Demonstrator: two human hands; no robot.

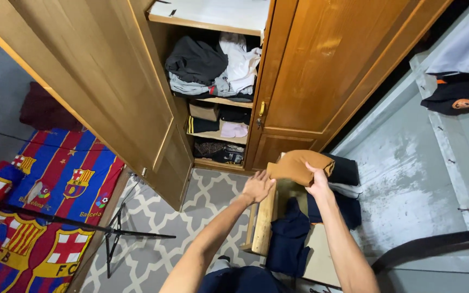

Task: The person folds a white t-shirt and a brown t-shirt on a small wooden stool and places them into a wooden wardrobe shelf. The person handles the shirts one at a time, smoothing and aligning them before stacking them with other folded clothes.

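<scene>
- Both hands raised in front of the open wardrobe, closed on a folded tan-brown cloth garment (299,165).
- Left hand (257,187) at the garment's near left corner, fingers curled under the lower edge, thumb side up; a light pinch rather than a full fist.
- Right hand (318,184) clamped on the lower right edge, thumb over the top layer, fingers hidden beneath.
- Held clear above a small pale wooden stool (264,214), over its far end; dark navy clothes (289,239) draped across the stool's right side and a black folded garment (344,169) just behind.
- Judged soft, limp and light: no stiffness, layers likely to slide apart and unfold if gripped by one edge only.
- Best taken at two opposite corners or with a flat palm under the fold, pinching all layers together.
- Not fragile, not slippery; the only risk seems to be losing the fold.
- Wooden wardrobe shelves (221,101) ahead already stacked with grey, white and black clothing; patterned grey rug (202,203) below; striped red-and-blue blanket (55,184) to the left.
</scene>
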